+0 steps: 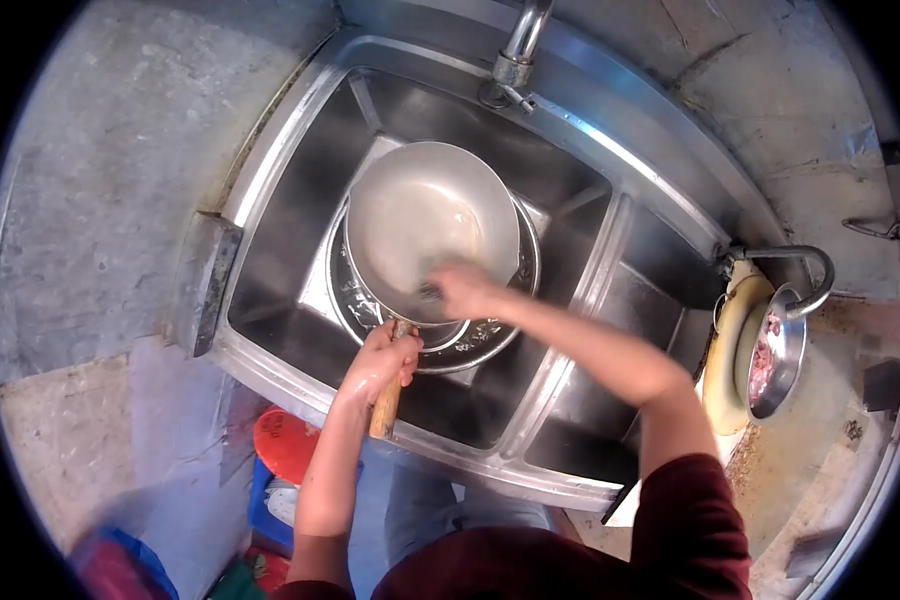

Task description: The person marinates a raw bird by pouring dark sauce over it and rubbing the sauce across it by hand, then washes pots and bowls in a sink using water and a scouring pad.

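A pale metal saucepan (410, 215) is held tilted in the left sink basin, its inside facing up. My left hand (383, 360) is wrapped around its wooden handle (385, 410) near the pan's rim. Inside the pan, at the near wall, my right hand (462, 290) is closed on a small dark scrubber (431, 291), both smeared by motion. Beneath the saucepan sits a wider round metal vessel (525, 300) with wet, shiny spots; the pan hides most of it.
A metal faucet (515, 65) rises behind the basin. A divider (575, 310) separates the right basin (610, 370). To the right, a metal bowl (795, 350) holds pinkish pieces resembling meat. Below left are a red round item (285, 445) and a blue container (265, 515).
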A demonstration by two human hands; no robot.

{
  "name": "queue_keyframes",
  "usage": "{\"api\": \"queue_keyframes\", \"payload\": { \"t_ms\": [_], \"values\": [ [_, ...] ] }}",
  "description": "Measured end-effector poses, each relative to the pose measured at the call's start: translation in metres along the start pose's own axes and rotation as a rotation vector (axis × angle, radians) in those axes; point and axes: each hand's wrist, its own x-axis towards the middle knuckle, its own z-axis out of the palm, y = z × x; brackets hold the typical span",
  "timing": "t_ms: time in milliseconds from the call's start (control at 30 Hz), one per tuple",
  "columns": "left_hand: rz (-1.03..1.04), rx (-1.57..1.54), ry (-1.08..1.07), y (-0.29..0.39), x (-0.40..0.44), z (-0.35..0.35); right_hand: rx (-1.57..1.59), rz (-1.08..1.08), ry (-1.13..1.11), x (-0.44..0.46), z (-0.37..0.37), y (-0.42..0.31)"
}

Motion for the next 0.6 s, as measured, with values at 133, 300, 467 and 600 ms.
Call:
{"api": "queue_keyframes", "payload": {
  "t_ms": [133,300,467,600],
  "values": [
    [-0.024,0.040,-0.002,-0.011,0.000,0.019,0.904,0.193,0.448,0.076,0.002,-0.037],
    [0.014,0.108,-0.044,-0.012,-0.002,0.033,1.064,0.515,1.149,0.109,-0.033,-0.036],
    [0.010,-0.001,0.043,-0.001,-0.003,0.011,0.583,-0.288,0.177,0.031,0.006,-0.052],
    [0.052,0.002,0.082,-0.005,-0.007,-0.001,0.187,-0.391,-0.258,0.038,-0.021,0.009]
  ]
}}
